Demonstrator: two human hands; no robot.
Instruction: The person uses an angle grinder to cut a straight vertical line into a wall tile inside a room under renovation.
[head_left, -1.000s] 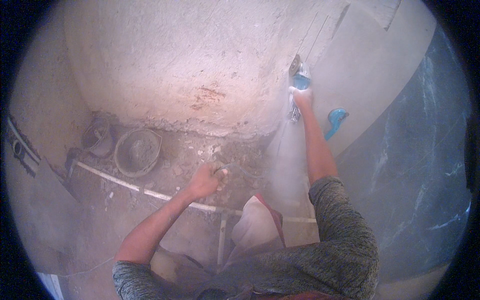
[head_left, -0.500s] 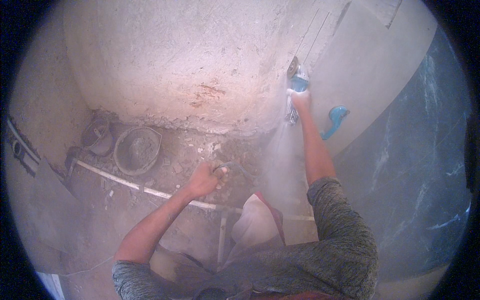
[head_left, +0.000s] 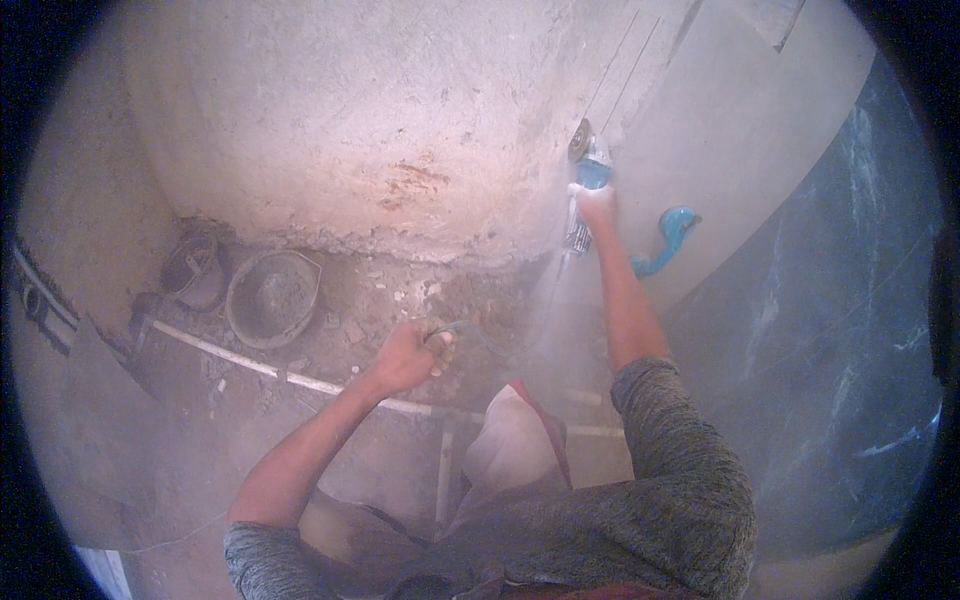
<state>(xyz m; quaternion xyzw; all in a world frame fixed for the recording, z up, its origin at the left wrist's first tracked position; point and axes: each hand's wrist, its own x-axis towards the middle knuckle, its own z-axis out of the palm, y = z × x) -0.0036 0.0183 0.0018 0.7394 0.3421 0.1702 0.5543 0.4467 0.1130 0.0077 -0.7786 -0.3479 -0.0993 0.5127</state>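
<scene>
With my right hand I grip a blue angle grinder, its disc up against the plastered wall. Two thin parallel cut lines run up the wall above the disc. Pale dust streams down from the tool's rear end. Lower and to the left, my left hand is closed round a dark cable, which fades into the dust toward the right.
A blue curved pipe fitting juts out right of my right forearm. On the rubble-strewn floor at left stand a round mortar basin and a bucket. A long white pipe crosses the floor. Dark marbled panelling covers the right side.
The grinder and my right hand have shifted slightly down and to the left along the wall. My left hand has hardly moved and still holds the cable.
</scene>
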